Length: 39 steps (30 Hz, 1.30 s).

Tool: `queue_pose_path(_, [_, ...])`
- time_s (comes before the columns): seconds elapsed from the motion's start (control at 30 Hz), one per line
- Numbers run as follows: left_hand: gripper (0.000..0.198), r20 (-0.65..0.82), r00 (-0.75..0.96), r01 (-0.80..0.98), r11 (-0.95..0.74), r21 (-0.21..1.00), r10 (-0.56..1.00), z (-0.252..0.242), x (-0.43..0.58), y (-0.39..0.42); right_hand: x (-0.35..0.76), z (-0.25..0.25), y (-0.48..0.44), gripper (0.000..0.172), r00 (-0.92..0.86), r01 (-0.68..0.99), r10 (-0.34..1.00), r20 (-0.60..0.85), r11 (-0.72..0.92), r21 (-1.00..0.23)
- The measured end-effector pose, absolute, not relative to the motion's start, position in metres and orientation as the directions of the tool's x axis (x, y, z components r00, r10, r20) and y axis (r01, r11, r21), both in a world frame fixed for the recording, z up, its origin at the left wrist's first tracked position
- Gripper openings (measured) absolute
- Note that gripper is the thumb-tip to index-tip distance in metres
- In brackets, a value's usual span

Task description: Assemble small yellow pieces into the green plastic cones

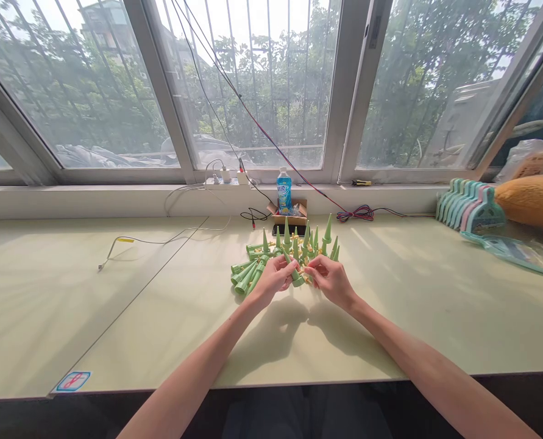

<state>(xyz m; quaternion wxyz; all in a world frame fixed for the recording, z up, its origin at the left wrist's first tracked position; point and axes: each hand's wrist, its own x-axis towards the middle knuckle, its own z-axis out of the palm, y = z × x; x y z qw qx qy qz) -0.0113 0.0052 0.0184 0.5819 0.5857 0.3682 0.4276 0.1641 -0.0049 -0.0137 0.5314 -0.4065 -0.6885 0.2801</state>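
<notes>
My left hand [275, 275] is closed around a green plastic watering spike [295, 276], which is tilted with its wider collar end low and toward me. My right hand [330, 277] is beside it, thumb and fingers pinched on a small yellowish piece [303, 272] close to the spike's collar. Much of that piece is hidden by the fingers. Just behind my hands, several more green spikes [327, 230] stand point up, with small yellow parts among them. To the left of my left hand, other green spikes [245, 279] lie in a pile with their open ends toward me.
A blue bottle [284, 190] stands in a small cardboard box [301, 218] behind the spikes. A dark cable coil [361, 213] lies by the sill, and a white cable [136, 240] crosses the left side. Pastel plastic dustpans [475, 204] and an orange object [531, 200] are at right.
</notes>
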Motion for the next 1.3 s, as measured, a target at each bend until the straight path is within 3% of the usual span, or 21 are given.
queue_pose_path(0.43, [0.042, 0.067, 0.349, 0.000, -0.071, 0.997, 0.935, 0.0156, -0.0113, 0.0065, 0.1640, -0.0130, -0.0063, 0.034, -0.148, 0.297, 0.860, 0.489, 0.510, -0.807])
queue_pose_path(1.3, [0.038, 0.129, 0.313, 0.070, -0.158, 0.985, 0.941, 0.0204, -0.0098, 0.0039, 0.1677, -0.0198, -0.0014, 0.030, -0.302, 0.449, 0.802, 0.516, 0.597, -0.665])
